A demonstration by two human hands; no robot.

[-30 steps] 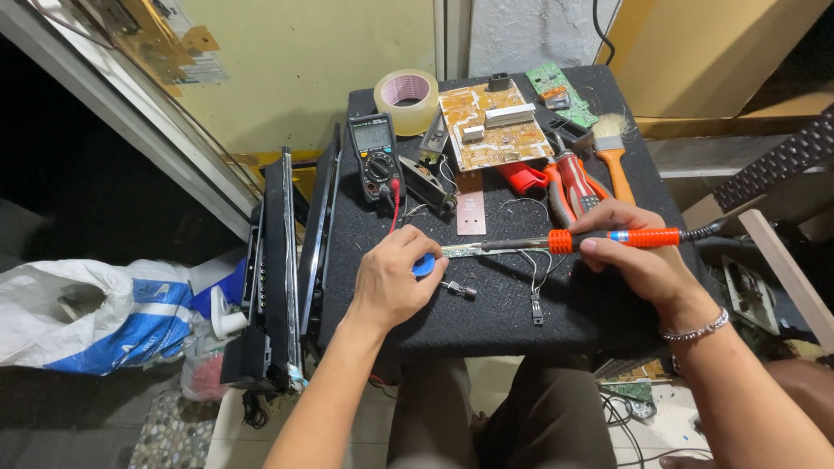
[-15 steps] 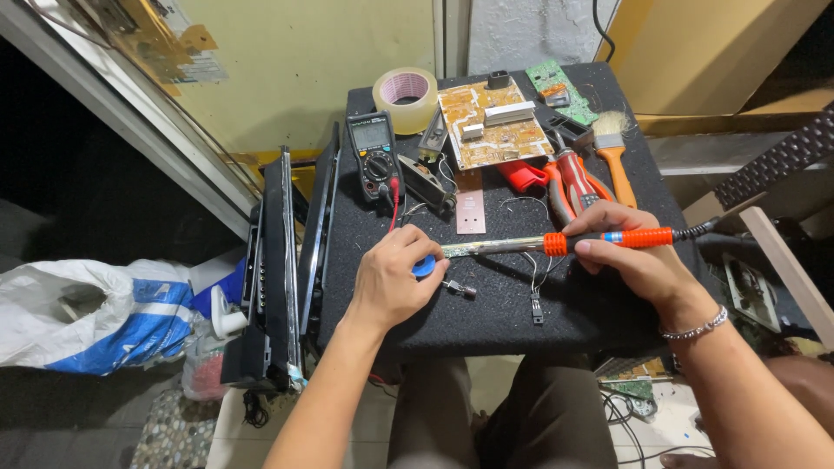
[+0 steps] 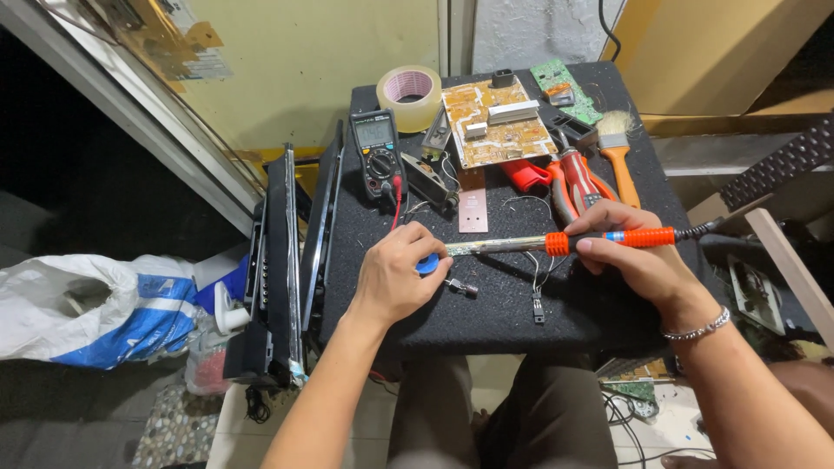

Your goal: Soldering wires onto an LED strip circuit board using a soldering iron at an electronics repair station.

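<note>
Head: tape roll (image 3: 409, 94) – beige, maybe.

orange-handled soldering iron with a metal shaft (image 3: 599, 241) lying near level across the black felt-topped table (image 3: 486, 304), tip at 9 o'clock, cord off to 3 o'clock, small round blue thing (image 3: 426, 265) at the tip, half hidden under fingers

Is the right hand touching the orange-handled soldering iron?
Touching. The head view shows the right hand wrapped around the soldering iron, fingers over its orange handle.
</note>
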